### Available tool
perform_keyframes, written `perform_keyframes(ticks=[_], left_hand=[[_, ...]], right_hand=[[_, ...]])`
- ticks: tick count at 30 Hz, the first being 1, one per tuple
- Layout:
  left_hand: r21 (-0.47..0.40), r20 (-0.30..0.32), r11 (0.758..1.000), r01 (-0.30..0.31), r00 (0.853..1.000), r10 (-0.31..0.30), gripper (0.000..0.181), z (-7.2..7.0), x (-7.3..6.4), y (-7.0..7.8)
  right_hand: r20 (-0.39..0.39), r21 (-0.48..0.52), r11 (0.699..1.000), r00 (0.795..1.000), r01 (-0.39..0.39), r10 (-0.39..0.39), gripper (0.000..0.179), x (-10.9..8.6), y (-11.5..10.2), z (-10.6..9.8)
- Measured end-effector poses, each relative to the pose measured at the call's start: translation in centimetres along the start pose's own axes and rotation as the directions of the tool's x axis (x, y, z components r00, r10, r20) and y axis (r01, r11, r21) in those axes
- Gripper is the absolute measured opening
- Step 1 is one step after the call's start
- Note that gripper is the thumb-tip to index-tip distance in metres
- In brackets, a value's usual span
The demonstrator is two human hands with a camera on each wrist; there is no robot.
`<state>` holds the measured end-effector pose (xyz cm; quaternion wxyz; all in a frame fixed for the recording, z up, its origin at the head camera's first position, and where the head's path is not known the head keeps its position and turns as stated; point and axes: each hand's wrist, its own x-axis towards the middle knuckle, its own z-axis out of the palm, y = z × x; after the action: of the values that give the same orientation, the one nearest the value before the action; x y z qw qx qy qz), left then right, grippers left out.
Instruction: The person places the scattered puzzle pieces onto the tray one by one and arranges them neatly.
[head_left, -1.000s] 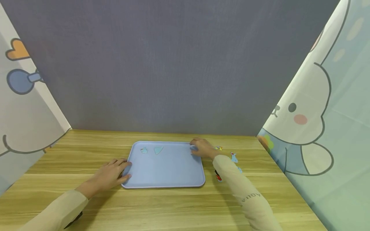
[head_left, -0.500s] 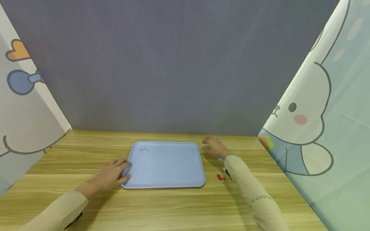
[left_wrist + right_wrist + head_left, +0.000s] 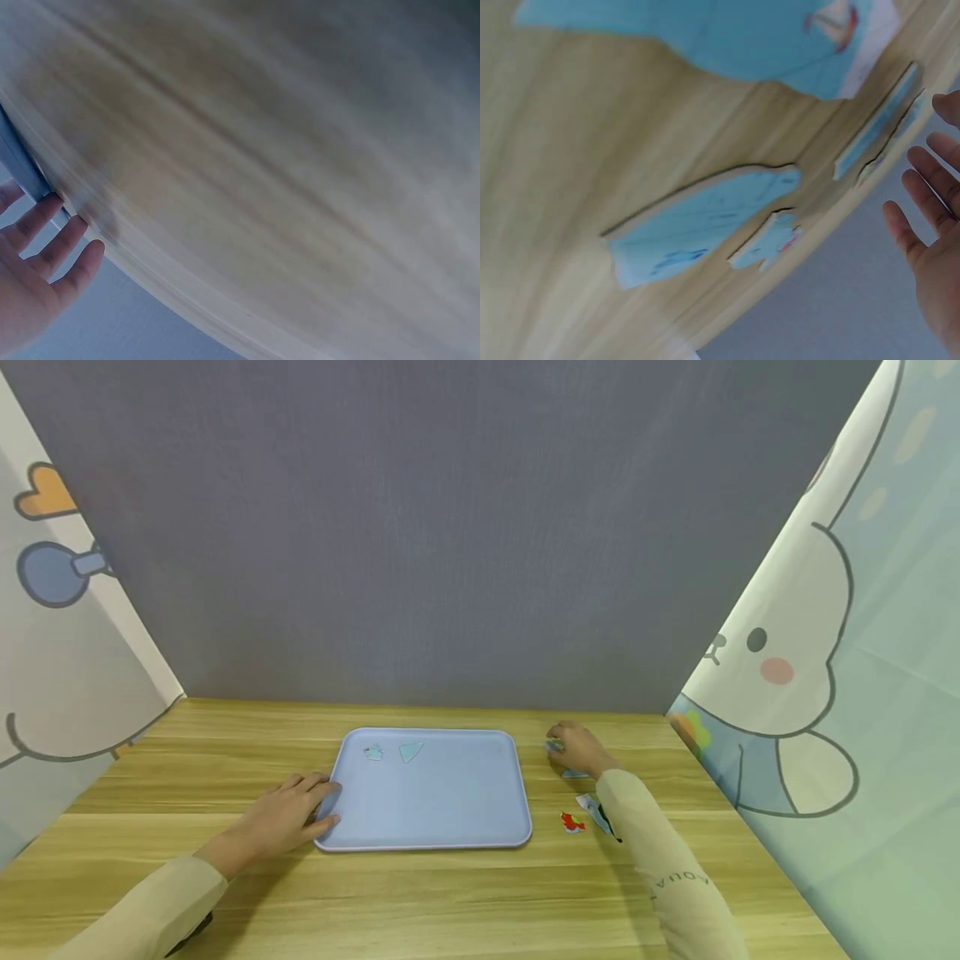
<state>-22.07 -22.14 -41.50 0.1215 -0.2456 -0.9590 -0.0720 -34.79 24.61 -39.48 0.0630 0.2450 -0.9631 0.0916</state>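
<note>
Trouble could come if our right hand (image 3: 582,750) dragged the blue piece (image 3: 576,773) beside it (whether it pinches the yellow-and-blue piece (image 3: 554,745) at its fingertips, we cannot tell); our left hand (image 3: 276,816) rests relaxed on the left edge of the tray (image 3: 442,797), whose middle gives us free room

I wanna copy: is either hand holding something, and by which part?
The left hand rests on the left rim of the tray. The right hand is at a small piece; I can't tell if it's pinched.
</note>
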Motion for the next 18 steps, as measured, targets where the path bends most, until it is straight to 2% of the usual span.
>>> perform_keyframes(ticks=[10,18], left_hand=[[0.001,0.008,1.0,0.013,1.0,-0.013,0.048,0.1,-0.1,0.0],[0.003,-0.006,1.0,-0.001,1.0,0.001,0.048,0.0,0.0,0.0]], right_hand=[[0.005,-0.048,0.998,0.999,-0.042,0.043,0.03,-0.3,1.0,0.5],[0.031,-0.04,0.997,0.997,-0.072,0.073,0.025,-0.3,1.3,0.5]])
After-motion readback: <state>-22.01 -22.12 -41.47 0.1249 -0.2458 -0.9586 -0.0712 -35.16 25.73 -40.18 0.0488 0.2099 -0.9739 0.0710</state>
